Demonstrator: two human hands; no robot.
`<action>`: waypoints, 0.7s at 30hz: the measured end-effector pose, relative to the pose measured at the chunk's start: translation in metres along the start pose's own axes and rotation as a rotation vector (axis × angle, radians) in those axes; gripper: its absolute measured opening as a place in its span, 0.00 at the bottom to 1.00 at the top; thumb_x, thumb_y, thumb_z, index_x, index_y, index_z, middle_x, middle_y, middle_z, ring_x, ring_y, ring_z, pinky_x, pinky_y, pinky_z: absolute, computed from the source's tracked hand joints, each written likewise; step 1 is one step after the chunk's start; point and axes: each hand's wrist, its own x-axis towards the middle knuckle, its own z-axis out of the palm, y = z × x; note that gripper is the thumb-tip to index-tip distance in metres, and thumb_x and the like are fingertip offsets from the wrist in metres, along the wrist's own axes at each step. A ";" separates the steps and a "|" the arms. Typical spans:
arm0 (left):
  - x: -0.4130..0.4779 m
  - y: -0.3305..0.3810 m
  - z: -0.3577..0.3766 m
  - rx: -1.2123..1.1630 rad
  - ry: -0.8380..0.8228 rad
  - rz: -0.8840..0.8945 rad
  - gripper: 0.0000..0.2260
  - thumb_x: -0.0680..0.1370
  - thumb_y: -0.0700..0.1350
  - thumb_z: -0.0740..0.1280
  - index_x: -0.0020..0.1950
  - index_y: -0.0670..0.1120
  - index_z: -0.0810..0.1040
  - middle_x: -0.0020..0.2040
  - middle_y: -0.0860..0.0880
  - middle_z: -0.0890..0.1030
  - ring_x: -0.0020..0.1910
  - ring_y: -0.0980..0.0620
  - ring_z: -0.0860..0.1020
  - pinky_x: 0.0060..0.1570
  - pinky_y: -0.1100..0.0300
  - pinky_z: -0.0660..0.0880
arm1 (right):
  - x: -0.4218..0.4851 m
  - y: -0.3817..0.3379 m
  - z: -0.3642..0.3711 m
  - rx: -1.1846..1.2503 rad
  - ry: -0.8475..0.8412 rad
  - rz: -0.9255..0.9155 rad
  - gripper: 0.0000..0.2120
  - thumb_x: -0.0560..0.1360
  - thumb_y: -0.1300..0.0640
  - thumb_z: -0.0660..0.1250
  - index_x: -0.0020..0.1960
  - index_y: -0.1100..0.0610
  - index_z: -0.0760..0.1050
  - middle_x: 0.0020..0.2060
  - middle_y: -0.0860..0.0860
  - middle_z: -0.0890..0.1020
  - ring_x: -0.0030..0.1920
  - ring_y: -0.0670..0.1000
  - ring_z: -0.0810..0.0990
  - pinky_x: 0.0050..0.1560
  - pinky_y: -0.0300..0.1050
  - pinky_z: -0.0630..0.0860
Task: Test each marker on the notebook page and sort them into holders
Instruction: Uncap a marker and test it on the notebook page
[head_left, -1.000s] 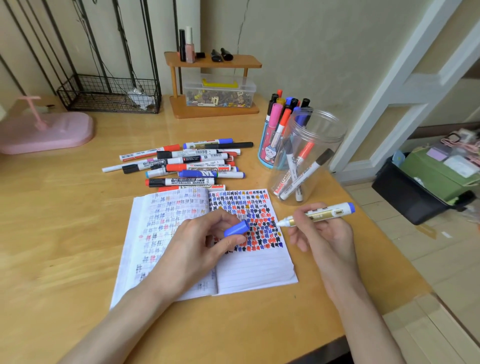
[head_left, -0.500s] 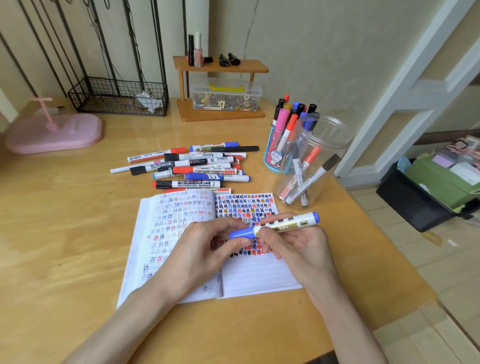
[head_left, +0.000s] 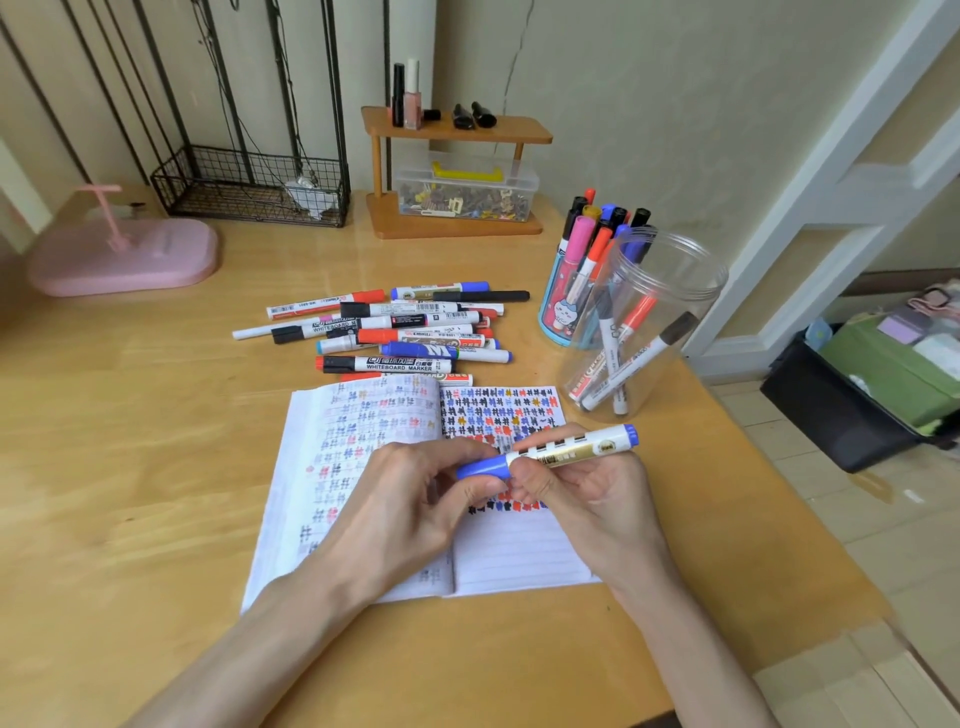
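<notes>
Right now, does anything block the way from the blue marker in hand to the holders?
Nothing visible does. The clear jar stands open-mouthed beyond the marker; it partly covers the blue cup behind it.

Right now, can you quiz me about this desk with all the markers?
1. True or false: the clear jar holds no markers.
2. Where does the loose marker pile lie? A) on the desk beyond the notebook B) inside the clear jar C) on top of the notebook
3. Fill in: the right hand grips the blue marker by its barrel, and the left hand pinches its ____.

Key: 1 false, several markers stand in it. 2 A. 3 cap.
</notes>
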 end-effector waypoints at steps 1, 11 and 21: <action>0.001 0.002 0.001 -0.005 -0.009 0.001 0.03 0.81 0.50 0.72 0.53 0.54 0.85 0.38 0.54 0.85 0.27 0.58 0.72 0.30 0.67 0.67 | 0.001 -0.002 -0.002 -0.015 0.001 0.008 0.05 0.72 0.62 0.75 0.46 0.62 0.82 0.35 0.55 0.86 0.35 0.50 0.84 0.40 0.39 0.80; 0.004 0.005 -0.003 -0.112 0.116 -0.091 0.12 0.79 0.63 0.70 0.52 0.56 0.84 0.37 0.50 0.84 0.35 0.41 0.79 0.36 0.48 0.77 | -0.006 -0.010 -0.011 -0.136 0.304 -0.067 0.25 0.69 0.60 0.81 0.63 0.54 0.78 0.44 0.55 0.83 0.38 0.52 0.83 0.42 0.45 0.82; 0.006 0.020 0.003 -0.375 0.035 -0.192 0.09 0.76 0.55 0.75 0.46 0.51 0.86 0.36 0.46 0.85 0.35 0.49 0.82 0.43 0.46 0.80 | 0.006 0.005 -0.002 -0.852 0.113 -0.646 0.14 0.75 0.68 0.72 0.56 0.54 0.86 0.56 0.53 0.76 0.44 0.53 0.79 0.41 0.48 0.78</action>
